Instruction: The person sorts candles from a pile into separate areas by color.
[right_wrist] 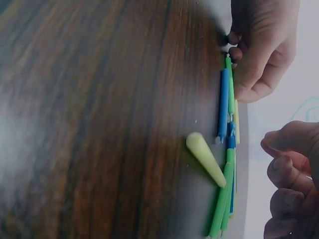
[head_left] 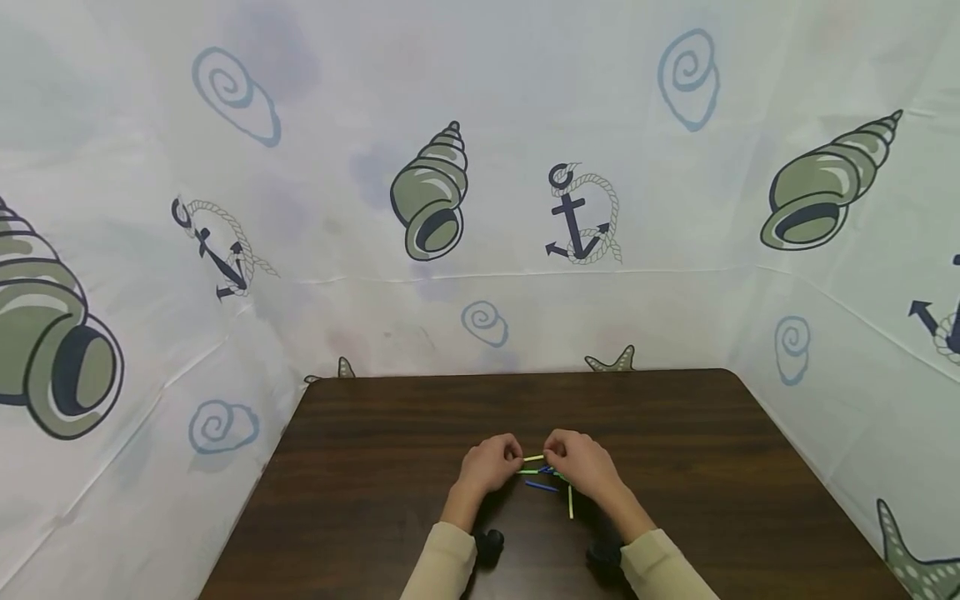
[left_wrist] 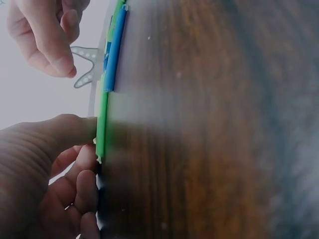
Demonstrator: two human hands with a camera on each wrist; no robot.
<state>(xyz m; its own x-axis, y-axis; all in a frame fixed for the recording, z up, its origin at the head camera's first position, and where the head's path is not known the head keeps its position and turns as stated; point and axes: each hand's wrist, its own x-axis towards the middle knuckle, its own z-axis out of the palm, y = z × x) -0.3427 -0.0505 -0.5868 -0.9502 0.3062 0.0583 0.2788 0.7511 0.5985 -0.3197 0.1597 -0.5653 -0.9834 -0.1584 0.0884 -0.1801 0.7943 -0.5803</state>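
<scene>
At the left, the left hand [head_left: 491, 462] pinches the end of a yellow stick [head_left: 533, 458], its pale tip showing only in the left wrist view. On the brown table [head_left: 360, 483] beside it lie a green stick [head_left: 528, 472] and a blue stick [head_left: 541, 485]. Farther right is another yellow stick [head_left: 571, 502]. The right wrist view shows the right hand [head_left: 585, 467] loosely bent, holding nothing, and two more green sticks [right_wrist: 219, 209], largely hidden from the head view.

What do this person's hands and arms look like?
Left hand and right hand: ungloved. Plain cream fabric left sleeve and matching right sleeve, both ending above the wrist. One rounded black object beside the left sleeve, another beside the right; likely wrist cameras.
</scene>
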